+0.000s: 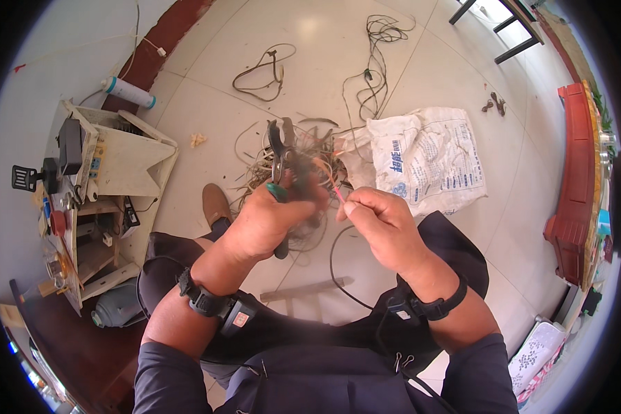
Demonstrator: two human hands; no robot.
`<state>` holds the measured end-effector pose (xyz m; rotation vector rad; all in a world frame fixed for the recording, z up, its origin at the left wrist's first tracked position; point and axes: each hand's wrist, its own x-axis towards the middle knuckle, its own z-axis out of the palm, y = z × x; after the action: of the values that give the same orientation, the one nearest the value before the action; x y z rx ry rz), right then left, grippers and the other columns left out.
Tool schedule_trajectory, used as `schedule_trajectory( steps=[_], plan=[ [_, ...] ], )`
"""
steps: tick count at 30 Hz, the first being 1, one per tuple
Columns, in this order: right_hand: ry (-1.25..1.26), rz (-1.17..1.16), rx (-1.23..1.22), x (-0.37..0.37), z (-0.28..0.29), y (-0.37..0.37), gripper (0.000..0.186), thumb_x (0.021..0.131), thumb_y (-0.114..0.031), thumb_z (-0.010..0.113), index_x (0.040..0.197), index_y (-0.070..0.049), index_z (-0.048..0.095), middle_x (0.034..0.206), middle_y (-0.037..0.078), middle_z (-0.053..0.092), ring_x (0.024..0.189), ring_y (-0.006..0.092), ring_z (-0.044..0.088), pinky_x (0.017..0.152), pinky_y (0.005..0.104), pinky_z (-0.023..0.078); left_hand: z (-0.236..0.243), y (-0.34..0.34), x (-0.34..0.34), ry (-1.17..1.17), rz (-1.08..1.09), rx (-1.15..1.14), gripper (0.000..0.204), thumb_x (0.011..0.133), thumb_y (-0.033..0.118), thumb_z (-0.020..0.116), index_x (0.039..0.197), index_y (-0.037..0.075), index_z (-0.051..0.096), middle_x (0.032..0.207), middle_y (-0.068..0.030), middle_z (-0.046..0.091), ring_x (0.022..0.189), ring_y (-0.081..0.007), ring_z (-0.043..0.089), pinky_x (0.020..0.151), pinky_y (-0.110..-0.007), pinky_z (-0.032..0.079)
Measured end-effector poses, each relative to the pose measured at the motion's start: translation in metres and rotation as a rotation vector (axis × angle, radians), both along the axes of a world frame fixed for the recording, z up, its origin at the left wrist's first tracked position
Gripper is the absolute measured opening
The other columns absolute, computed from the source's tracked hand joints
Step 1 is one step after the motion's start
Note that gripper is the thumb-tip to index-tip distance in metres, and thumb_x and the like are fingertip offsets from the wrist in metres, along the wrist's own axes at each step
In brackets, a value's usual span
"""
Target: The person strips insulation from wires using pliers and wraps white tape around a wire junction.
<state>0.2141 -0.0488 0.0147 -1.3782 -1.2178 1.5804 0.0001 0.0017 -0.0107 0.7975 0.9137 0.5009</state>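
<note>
My left hand (263,222) is closed round a pair of pliers (277,190) with a dark head and green-and-black handles. The head of the pliers points away from me, over the pile on the floor. My right hand (385,229) pinches a thin pinkish-red wire (337,194) between thumb and fingertips. This wire runs up and left toward the pliers, where motion blur hides whether the two touch. Beneath both hands lies a tangled heap of wire scraps (255,172) on the tiled floor.
A white woven sack (431,162) lies right of the heap. Farther off are a loose dark cable (259,88) and a long tangled cord (372,76). A wooden cabinet (127,162) with tools stands left, a red-brown wooden piece (573,186) right. A brown shoe (216,202) rests beside the heap.
</note>
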Motion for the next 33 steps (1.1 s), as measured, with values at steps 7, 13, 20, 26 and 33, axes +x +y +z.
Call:
schedule_trajectory(
  steps=[7, 13, 20, 26, 33],
  plan=[
    [-0.337, 0.147, 0.354, -0.003, -0.001, 0.006, 0.016, 0.089, -0.014, 0.062, 0.079, -0.002, 0.062, 0.073, 0.017, 0.060, 0.068, 0.0351, 0.060, 0.060, 0.0408, 0.046, -0.004, -0.004, 0.000, 0.040, -0.042, 0.175, 0.028, 0.085, 0.005, 0.062, 0.113, 0.002, 0.063, 0.108, -0.0022, 0.063, 0.094, -0.0093, 0.058, 0.081, -0.026, 0.047],
    [-0.437, 0.258, 0.388, -0.002, -0.004, 0.009, 0.018, 0.083, -0.013, 0.063, 0.072, -0.002, 0.055, 0.071, 0.016, 0.059, 0.068, 0.0380, 0.059, 0.057, 0.0462, 0.044, 0.007, -0.004, 0.002, 0.081, -0.063, 0.144, 0.035, 0.084, 0.006, 0.060, 0.117, -0.001, 0.063, 0.110, -0.0056, 0.065, 0.090, -0.0106, 0.059, 0.077, -0.026, 0.046],
    [-0.411, 0.139, 0.439, -0.003, -0.002, 0.010, 0.018, 0.081, -0.014, 0.064, 0.070, -0.002, 0.055, 0.069, 0.017, 0.058, 0.068, 0.0388, 0.058, 0.057, 0.0459, 0.044, 0.016, -0.004, 0.005, -0.020, -0.134, -0.031, 0.027, 0.082, 0.005, 0.061, 0.107, -0.001, 0.065, 0.095, -0.0045, 0.067, 0.086, -0.0112, 0.059, 0.075, -0.025, 0.045],
    [-0.454, 0.192, 0.456, -0.007, -0.010, 0.009, 0.019, 0.080, -0.015, 0.063, 0.067, -0.003, 0.056, 0.066, 0.016, 0.058, 0.067, 0.0386, 0.058, 0.057, 0.0469, 0.044, 0.010, -0.005, 0.004, -0.038, -0.159, -0.035, 0.023, 0.081, 0.006, 0.064, 0.103, 0.001, 0.062, 0.088, -0.0002, 0.061, 0.082, -0.0086, 0.053, 0.073, -0.025, 0.044],
    [-0.550, 0.215, 0.471, -0.009, -0.015, 0.009, 0.020, 0.081, -0.014, 0.063, 0.068, -0.003, 0.054, 0.066, 0.015, 0.055, 0.065, 0.0369, 0.057, 0.056, 0.0457, 0.044, 0.019, -0.006, 0.014, 0.128, -0.293, 0.105, 0.025, 0.082, 0.004, 0.064, 0.107, 0.002, 0.059, 0.088, 0.0003, 0.060, 0.083, -0.0073, 0.053, 0.070, -0.025, 0.046]
  ],
)
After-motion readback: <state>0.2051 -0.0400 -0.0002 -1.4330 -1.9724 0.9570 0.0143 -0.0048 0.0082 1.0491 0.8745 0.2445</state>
